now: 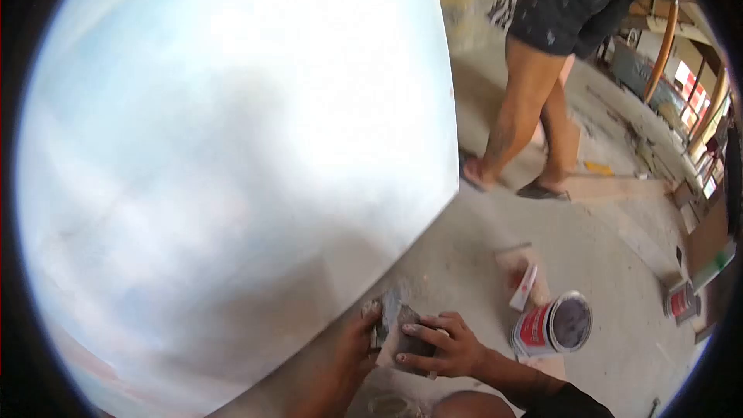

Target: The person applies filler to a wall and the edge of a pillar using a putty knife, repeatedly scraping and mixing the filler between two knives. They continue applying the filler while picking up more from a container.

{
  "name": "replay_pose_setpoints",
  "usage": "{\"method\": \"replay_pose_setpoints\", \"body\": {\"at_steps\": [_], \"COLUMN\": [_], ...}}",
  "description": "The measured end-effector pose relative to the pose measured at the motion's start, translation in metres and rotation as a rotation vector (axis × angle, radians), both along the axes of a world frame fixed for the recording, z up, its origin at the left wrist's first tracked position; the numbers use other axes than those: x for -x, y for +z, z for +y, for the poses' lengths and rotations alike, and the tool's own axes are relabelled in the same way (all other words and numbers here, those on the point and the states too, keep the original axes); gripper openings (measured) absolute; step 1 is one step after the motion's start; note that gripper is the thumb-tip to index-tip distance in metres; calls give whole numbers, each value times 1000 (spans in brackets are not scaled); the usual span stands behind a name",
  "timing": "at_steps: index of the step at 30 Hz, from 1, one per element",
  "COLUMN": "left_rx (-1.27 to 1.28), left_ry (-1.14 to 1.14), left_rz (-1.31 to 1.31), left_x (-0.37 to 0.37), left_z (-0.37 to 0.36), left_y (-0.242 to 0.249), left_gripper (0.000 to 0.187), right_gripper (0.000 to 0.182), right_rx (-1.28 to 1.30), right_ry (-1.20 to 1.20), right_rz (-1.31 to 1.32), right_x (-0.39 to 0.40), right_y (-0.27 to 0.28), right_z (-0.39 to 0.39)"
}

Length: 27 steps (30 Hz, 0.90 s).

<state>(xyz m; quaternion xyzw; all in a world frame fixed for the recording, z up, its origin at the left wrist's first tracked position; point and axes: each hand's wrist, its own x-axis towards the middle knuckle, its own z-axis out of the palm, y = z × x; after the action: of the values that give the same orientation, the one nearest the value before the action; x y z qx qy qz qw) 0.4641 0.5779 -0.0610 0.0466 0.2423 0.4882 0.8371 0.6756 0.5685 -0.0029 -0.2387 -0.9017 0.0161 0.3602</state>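
Low in the head view, my left hand (362,338) and my right hand (447,347) are close together. Between them is a dusty dark grey piece (408,320) that looks like folded sandpaper. The left fingers pinch its left edge, while the right fingers curl over its other side. Parts of the piece are covered by my fingers. A large, smooth white panel (255,209) rises just beyond and to the left of my hands, its lower edge close to my left hand.
Right of my hands stands an open can (534,330) of grey material, tilted in this view. Near it lies a white-handled tool (524,286) on a stained board. Another can (679,302) is farther right. A person (534,101) in dark shorts stands on the concrete floor (464,263).
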Motion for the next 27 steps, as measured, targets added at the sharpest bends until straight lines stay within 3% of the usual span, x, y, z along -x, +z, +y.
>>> {"method": "replay_pose_setpoints", "body": {"at_steps": [1,2,4,9,16,23,26,27], "left_rx": [-90,-137,-192,-202,-180,-160,-110,-137], "left_ry": [35,66,137,172,128,186,237,240], "left_rz": [-22,6,55,71,117,-38,-87,-113], "left_x": [-2,-2,-3,0,-5,-13,-10,-9], "left_z": [1,2,-1,4,2,-4,-13,-15], "left_y": [6,6,-1,-7,-22,-42,-31,-34], "left_gripper": [35,37,43,32,34,32,33,34], "right_gripper": [58,74,68,68,70,65,62,62], "right_rx": [-16,-7,-28,-63,25,63,68,104], "right_ry": [-39,-90,-100,-194,-256,-289,-384,-395], "right_rz": [-47,-78,-208,-320,-303,-284,-612,-537], "right_x": [0,-2,-6,-1,-13,-23,-41,-48], "right_y": [0,-4,0,6,-2,-18,-7,-12], "right_z": [-2,-4,-5,-10,-22,-16,-17,-17]}}
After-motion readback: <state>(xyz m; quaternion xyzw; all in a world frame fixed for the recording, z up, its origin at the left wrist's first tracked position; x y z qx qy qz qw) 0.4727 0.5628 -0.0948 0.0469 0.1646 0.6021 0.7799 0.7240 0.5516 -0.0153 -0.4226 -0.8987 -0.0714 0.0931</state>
